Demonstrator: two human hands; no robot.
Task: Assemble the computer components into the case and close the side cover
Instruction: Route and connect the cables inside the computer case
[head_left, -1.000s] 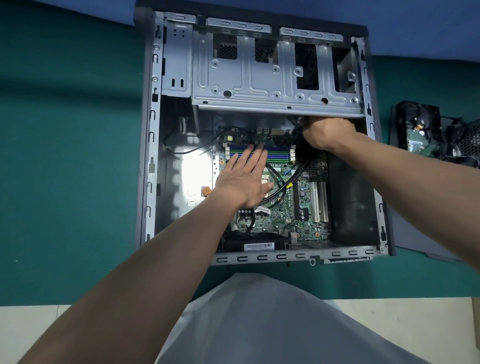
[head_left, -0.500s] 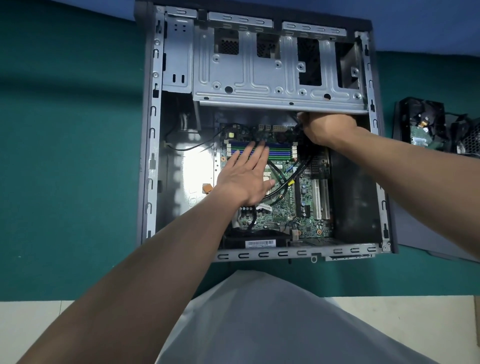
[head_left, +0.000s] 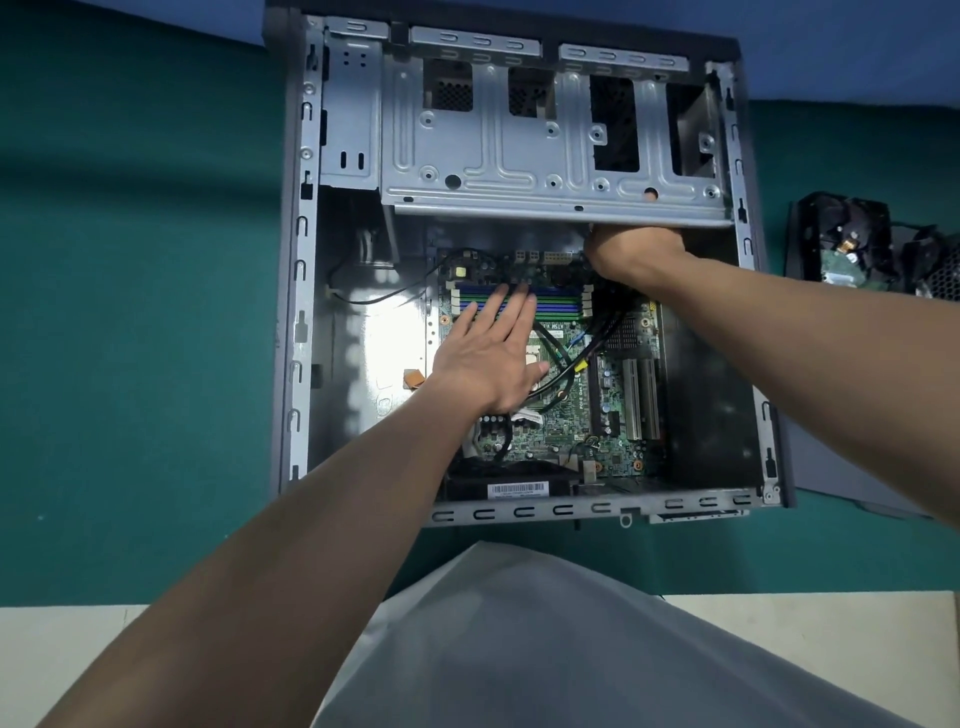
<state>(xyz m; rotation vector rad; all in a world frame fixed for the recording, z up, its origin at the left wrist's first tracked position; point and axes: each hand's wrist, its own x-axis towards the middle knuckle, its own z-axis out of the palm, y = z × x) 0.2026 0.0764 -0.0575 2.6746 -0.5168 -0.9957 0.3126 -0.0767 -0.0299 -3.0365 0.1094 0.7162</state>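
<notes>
Tucked further up beneath the lower lip of the drive cage (head_left: 519, 156) than a second ago: right hand (head_left: 631, 252), knuckles now hidden by the metal, only wrist and back of hand in sight. Cannot tell whether those fingers are curled, straight or holding anything. Speck of skin tone visible through one round hole in the cage just above. Little change elsewhere.

From the left: green cloth (head_left: 130, 364) under everything. Next, open case (head_left: 291, 312) lying on its side on that cloth, insides facing up. Near its left wall, thin black wire (head_left: 374, 301) looping across bare shiny metal. Then left hand (head_left: 488, 364), laid flat on the motherboard (head_left: 561, 431) on the case floor, fingers straight and close together, gripping nothing, fingertips resting on the blue and green memory slots (head_left: 556, 306). Just right of that palm, black cables (head_left: 566, 364) running diagonally across the board up toward the right hand. Further right on the board, two white card slots (head_left: 641, 400). Beyond the case's right wall, grey panel (head_left: 857, 488) flat on the cloth, touching the case or slipped under it; cannot tell which. Farthest right, apart from the case, black hard drive (head_left: 841, 249) among other dark parts too dim to sort out.
</notes>
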